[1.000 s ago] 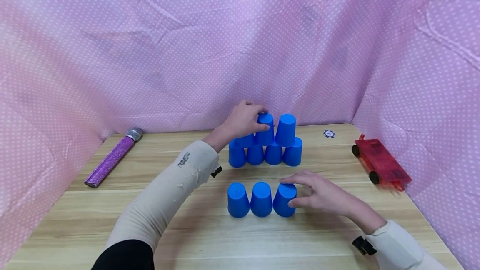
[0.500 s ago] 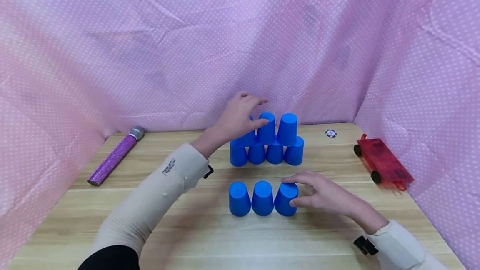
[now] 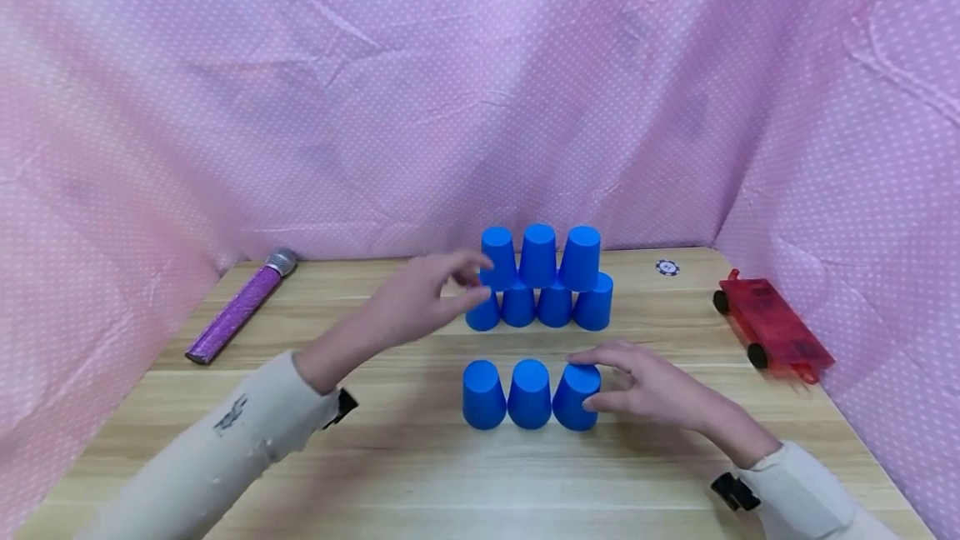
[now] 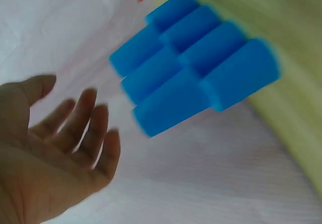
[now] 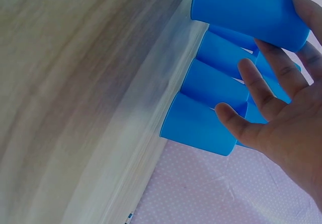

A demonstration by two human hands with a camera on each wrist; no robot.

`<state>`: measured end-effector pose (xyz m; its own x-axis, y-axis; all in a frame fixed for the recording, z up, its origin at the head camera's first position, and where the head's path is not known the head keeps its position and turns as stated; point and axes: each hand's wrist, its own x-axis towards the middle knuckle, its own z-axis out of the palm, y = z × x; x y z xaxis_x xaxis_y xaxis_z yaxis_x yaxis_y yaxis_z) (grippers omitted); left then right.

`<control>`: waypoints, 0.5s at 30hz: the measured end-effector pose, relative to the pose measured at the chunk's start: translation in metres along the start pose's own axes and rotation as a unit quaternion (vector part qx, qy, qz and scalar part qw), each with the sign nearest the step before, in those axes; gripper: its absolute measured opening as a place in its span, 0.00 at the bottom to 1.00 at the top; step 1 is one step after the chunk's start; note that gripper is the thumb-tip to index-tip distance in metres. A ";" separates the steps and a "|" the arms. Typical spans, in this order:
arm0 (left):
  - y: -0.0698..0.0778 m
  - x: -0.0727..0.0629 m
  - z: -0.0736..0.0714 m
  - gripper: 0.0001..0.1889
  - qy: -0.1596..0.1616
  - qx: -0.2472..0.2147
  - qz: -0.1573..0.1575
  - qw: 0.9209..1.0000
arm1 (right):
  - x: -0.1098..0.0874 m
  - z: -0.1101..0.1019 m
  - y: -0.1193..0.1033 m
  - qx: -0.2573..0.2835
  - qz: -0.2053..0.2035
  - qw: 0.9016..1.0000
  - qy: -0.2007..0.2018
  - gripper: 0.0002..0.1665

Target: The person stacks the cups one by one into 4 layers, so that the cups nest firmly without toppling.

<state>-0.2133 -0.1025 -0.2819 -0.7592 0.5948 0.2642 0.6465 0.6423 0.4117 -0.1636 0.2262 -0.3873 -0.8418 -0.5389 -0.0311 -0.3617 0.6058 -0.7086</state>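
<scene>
There is a strip of bare table [image 3: 420, 473] between the tall stack of blue cups [image 3: 542, 277] at the back and the row of three blue cups [image 3: 529, 394] in front, and my hand could slide through there. My left hand [image 3: 420, 302] floats just left of the stack, and my right hand [image 3: 648, 390] touches the right end of the row, so those sides are blocked. A purple microphone [image 3: 240, 307] lies far left and a red toy car [image 3: 776, 336] far right, with open wood near me.
</scene>
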 end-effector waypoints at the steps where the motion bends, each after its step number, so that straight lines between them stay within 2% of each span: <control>1: -0.002 -0.008 0.003 0.19 -0.032 -0.009 -0.014 0.999 | 0.000 0.000 0.000 -0.003 -0.002 1.000 0.002 0.32; 4: -0.011 -0.029 0.015 0.23 -0.109 -0.022 -0.046 0.993 | 0.000 0.000 0.001 -0.009 -0.006 1.000 0.010 0.32; 7: -0.019 -0.044 0.027 0.30 -0.151 -0.045 -0.081 0.984 | -0.001 0.000 0.001 -0.012 -0.006 1.000 0.014 0.33; 11: -0.029 -0.058 0.044 0.36 -0.160 -0.095 -0.107 0.977 | -0.001 0.000 0.000 -0.010 0.001 1.000 0.010 0.35; 15: -0.035 -0.067 0.060 0.38 -0.151 -0.117 -0.109 0.975 | -0.001 0.000 -0.001 -0.009 0.006 1.000 0.010 0.34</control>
<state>-0.1808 -0.1355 -0.3667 -0.7967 0.5949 -0.1067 0.4104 0.6621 0.6271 -0.1624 0.2259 -0.3867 -0.8541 -0.5195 -0.0251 -0.3582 0.6225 -0.6958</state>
